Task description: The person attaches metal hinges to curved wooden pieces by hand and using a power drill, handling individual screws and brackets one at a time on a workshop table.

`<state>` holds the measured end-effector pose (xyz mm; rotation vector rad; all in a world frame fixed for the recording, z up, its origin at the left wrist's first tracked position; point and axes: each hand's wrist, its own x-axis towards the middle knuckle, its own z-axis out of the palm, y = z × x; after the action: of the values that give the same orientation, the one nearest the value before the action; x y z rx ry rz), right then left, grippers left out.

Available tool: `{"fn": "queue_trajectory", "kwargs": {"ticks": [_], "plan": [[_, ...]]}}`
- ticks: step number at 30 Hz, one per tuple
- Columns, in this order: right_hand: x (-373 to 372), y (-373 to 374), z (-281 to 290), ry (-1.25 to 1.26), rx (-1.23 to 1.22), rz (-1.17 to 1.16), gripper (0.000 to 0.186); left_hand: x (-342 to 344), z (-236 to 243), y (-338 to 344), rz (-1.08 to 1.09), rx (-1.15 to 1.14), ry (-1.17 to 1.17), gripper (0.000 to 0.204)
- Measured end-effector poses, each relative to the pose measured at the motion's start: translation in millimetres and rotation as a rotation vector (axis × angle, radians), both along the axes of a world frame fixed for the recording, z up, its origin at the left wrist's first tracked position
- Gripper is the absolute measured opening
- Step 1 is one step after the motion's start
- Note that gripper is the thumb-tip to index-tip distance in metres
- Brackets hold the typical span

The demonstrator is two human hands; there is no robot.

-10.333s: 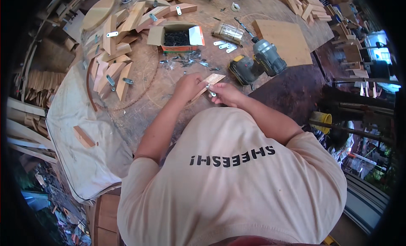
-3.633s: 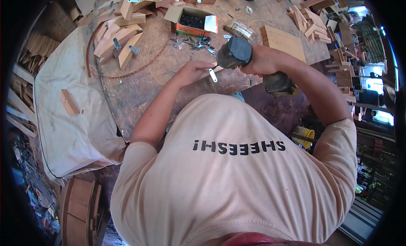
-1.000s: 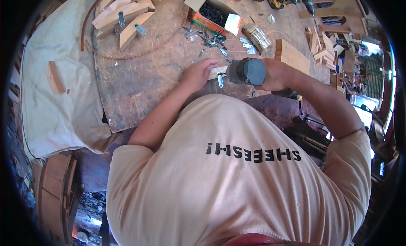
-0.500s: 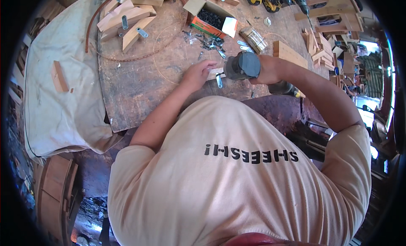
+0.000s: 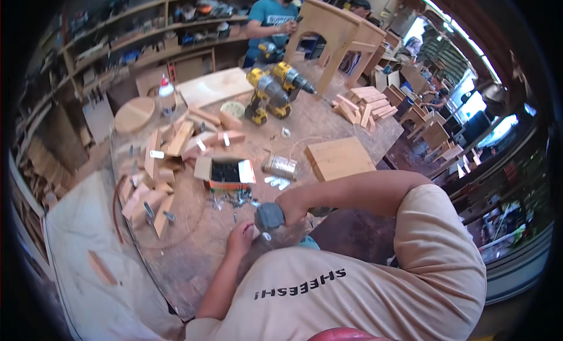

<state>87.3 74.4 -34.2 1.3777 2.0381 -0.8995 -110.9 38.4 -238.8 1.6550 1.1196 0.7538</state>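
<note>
While the right hand [image 5: 293, 207] grips the drill [image 5: 268, 215] and the left hand [image 5: 240, 238] pins a hidden workpiece, a slipping bit could injure those fingers.

A worn wooden workbench [image 5: 193, 253] is seen across the frame's middle. Near its centre an open cardboard box of dark screws [image 5: 226, 171] is set, with loose metal brackets [image 5: 274, 180] just right of it. A square wooden board [image 5: 339, 158] is laid further right. Cut wood blocks [image 5: 155, 177] are heaped at left. Two yellow cordless drills [image 5: 271, 90] are placed toward the upper centre, a glue bottle [image 5: 167, 94] at upper left.
</note>
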Motion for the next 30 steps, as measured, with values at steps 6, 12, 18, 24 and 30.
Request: {"fn": "queue_trajectory", "kwargs": {"ticks": [6,12,18,24,30], "plan": [[-3.6,-1.5,17.8,-0.049,-0.139,-0.03,0.024,4.6,-16.8,7.4,-0.124,0.043,-0.012,0.026],[-5.9,-9.4,21.0,-0.041,-0.164,-0.081,0.022,5.7,19.1,-1.3,-0.21,0.094,0.083,0.05],[-7.0,-3.6,19.0,-0.024,-0.181,-0.108,0.022,23.2,69.6,-16.1,-0.255,0.104,0.442,0.066],[-7.2,-0.4,18.8,-0.048,-0.194,-0.075,0.024,31.4,40.9,-16.6,-0.132,0.251,0.434,0.071],[-9.9,-1.4,22.2,-0.064,-0.185,-0.059,0.023,32.1,33.3,-15.1,-0.169,0.304,0.517,0.068]]}}
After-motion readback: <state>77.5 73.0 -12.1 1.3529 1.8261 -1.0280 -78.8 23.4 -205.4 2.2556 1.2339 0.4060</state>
